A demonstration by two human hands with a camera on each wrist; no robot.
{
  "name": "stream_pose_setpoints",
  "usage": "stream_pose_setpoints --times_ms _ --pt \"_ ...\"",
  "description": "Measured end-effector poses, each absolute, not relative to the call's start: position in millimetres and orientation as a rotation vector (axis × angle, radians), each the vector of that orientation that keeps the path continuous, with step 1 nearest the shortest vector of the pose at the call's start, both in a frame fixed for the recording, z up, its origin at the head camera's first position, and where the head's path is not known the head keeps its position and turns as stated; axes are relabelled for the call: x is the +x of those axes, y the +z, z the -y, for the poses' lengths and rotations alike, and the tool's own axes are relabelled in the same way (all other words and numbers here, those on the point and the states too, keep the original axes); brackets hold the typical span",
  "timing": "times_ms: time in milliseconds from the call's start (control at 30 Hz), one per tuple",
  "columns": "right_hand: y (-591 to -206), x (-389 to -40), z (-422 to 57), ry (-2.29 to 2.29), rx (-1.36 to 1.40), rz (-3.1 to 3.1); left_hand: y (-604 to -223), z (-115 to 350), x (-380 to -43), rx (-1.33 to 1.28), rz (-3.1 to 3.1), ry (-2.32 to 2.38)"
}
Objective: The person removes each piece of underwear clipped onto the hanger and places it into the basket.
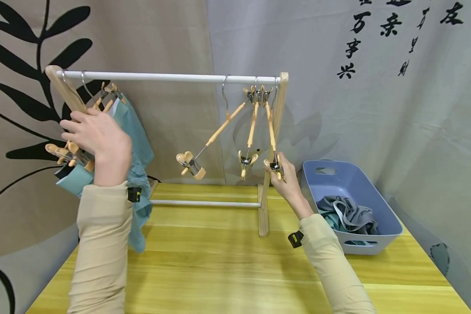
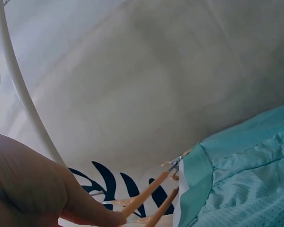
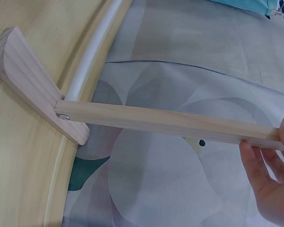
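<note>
A clothes rack with a white rail [image 1: 161, 77] stands on the table. My left hand [image 1: 100, 133] grips its left post [image 1: 64, 89], the fingers towards the left; the palm side is hidden. In the left wrist view the thumb lies against a wooden hanger bar [image 2: 154, 196]. A light-blue garment [image 1: 135, 135] hangs from clip hangers beside that hand. My right hand [image 1: 288, 179] holds the right post [image 3: 180, 120] between thumb and fingertips. Near it hang three bare clip hangers, one angled out left [image 1: 220, 128], one in the middle [image 1: 253, 124], one by the hand [image 1: 271, 126].
On the right side of the table sits a blue-grey plastic basket [image 1: 361, 183] with crumpled grey and teal clothes [image 1: 349, 213] inside. The rack's lower bar [image 1: 204, 203] and right foot [image 1: 263, 222] are near the table's back edge. A printed curtain [image 1: 337, 117] hangs behind.
</note>
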State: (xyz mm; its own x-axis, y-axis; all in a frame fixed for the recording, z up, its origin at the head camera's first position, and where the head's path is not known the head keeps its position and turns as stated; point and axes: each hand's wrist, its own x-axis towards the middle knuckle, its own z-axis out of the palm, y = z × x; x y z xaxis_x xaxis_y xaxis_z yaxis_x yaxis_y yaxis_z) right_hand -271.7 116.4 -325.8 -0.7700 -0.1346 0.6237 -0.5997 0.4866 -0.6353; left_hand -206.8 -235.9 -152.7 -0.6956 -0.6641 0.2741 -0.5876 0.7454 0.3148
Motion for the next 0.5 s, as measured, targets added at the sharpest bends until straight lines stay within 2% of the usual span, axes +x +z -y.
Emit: stream_pose_setpoints --times_ms 233,500 --pt "-324.8 -273.2 -115.4 1.094 0.559 2.297 -152.4 239.4 -206.5 0.952 2.558 -0.303" --pt "-326.9 -272.0 -116.6 1.291 0.626 2.195 -152.6 238.9 -204.2 0.941 2.553 -0.283"
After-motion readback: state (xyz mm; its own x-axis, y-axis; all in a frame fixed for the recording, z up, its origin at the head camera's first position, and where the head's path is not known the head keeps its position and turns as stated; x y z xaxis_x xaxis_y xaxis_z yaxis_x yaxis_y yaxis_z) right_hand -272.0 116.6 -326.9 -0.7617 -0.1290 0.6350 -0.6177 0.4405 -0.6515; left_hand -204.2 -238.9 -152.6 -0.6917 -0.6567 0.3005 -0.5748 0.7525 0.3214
